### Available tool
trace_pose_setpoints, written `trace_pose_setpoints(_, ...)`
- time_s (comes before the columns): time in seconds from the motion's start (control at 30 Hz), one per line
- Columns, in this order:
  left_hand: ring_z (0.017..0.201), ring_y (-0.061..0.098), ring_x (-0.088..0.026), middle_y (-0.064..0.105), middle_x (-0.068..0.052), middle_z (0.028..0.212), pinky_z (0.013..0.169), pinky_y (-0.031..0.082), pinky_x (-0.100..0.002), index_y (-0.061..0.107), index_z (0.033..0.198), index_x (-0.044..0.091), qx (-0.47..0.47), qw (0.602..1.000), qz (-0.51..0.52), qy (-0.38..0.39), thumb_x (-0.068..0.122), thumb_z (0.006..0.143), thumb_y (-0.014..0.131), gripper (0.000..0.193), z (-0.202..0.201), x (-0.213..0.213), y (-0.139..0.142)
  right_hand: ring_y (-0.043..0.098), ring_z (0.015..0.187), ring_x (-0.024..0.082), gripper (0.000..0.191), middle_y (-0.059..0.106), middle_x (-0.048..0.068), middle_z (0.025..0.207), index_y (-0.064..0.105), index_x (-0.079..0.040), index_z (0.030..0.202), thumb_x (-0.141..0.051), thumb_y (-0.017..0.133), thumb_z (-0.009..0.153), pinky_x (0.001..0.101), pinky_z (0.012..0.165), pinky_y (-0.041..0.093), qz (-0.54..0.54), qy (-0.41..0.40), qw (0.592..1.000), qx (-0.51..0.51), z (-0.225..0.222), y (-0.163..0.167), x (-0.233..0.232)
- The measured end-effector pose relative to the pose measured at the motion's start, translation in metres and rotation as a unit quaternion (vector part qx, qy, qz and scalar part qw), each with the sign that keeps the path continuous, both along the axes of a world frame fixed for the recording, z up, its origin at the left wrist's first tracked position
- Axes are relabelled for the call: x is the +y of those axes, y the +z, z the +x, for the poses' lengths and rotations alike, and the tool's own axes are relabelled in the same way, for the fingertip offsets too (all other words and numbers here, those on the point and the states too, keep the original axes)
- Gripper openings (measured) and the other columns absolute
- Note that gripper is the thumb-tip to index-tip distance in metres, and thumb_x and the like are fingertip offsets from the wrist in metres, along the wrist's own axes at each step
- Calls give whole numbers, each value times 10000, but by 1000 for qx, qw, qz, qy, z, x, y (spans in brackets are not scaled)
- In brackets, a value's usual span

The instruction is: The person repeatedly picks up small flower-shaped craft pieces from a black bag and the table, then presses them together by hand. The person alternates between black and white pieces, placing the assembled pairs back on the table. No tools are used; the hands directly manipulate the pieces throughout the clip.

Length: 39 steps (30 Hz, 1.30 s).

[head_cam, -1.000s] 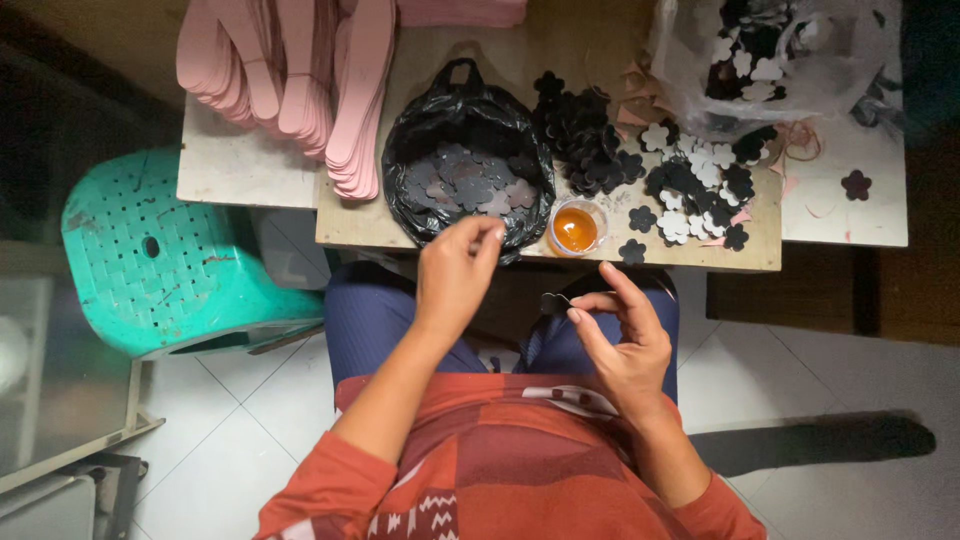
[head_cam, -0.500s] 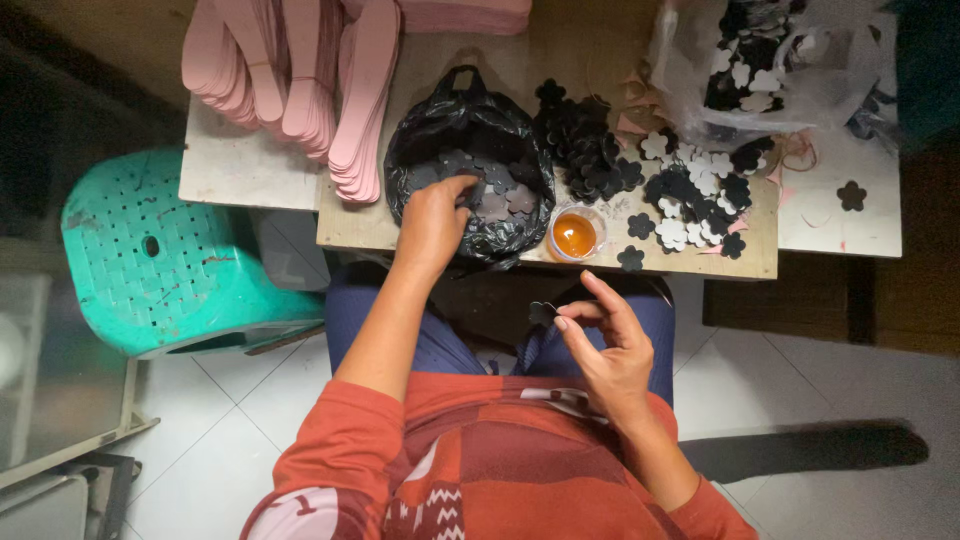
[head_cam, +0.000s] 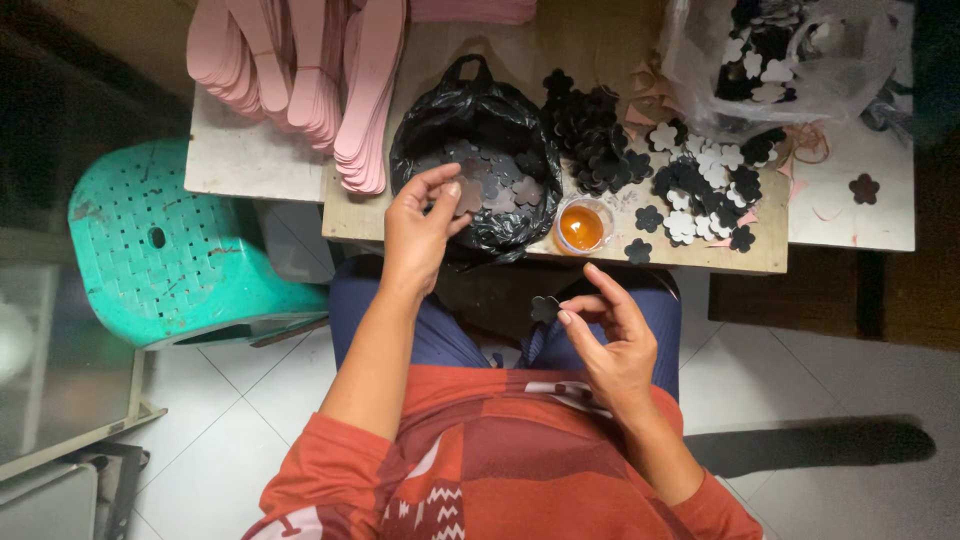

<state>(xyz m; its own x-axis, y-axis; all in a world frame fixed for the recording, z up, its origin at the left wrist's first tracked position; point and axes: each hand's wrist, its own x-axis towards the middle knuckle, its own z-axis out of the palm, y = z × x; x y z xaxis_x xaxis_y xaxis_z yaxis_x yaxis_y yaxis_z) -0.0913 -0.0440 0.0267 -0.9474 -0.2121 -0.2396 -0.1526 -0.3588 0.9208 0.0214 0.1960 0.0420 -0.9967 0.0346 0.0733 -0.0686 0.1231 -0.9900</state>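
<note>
Here, in the head view, the left hand (head_cam: pixel 418 228) reaches to the rim of a black plastic bag (head_cam: pixel 455 120) on the wooden table (head_cam: pixel 560 250), thumb and forefinger pinched on a greyish flower-shaped piece (head_cam: pixel 468 195). The right hand (head_cam: pixel 612 335) hangs over the lap, fingertips closed narrowly on a dark flower cut-out (head_cam: pixel 545 309). A small cup of orange glue (head_cam: pixel 582 227) stands just beside the bag. Judged from the layout, much remains: a heap of black and white flower cut-outs (head_cam: pixel 690 185) lies loose on the table, and more fill the clear bag (head_cam: pixel 790 60). Pink strips (head_cam: pixel 300 70) are stacked at the far left.
</note>
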Motion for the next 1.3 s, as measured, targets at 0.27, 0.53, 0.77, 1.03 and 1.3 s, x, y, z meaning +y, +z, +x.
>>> trace_pose_setpoints(0.27,846,721,-132,765,-120,981,789,587,-260,644,1281,-55,-12,996,39,-82,6,920,757,383,75,30,-4,650,921,96,615,713,80,1021,514,18,1487,84,717,910,236,847,540,-112,22,992,-51,6,11,5)
trace_pose_setpoints(0.53,959,705,-101,760,-102,1089,868,580,-231,660,1265,-31,-33,995,58,-75,24,913,750,367,112,51,-12,632,963,110,615,697,61,1007,505,34,1495,74,703,915,274,938,506,-201,25,973,-114,6,12,9)
trace_pose_setpoints(0.77,950,729,-140,760,-127,1063,862,599,-263,636,1220,-35,-8,982,148,-116,8,918,735,321,118,60,-16,692,1026,130,542,711,71,961,523,24,1416,68,686,902,271,962,530,-237,53,956,-164,9,1,12)
trace_pose_setpoints(1.03,939,661,-154,702,-144,1120,846,555,-289,626,1339,-10,-55,993,94,-47,226,1076,587,356,120,64,-14,660,861,106,523,704,68,947,531,-8,1407,71,682,913,210,775,520,-337,17,922,-187,8,-10,16)
trace_pose_setpoints(1.3,1225,632,-140,645,-125,1382,1050,512,-291,513,1456,-15,25,967,173,-185,38,1012,600,455,129,71,-4,648,834,106,513,722,78,952,533,2,1416,72,682,931,211,735,501,-352,25,918,-179,5,-11,15)
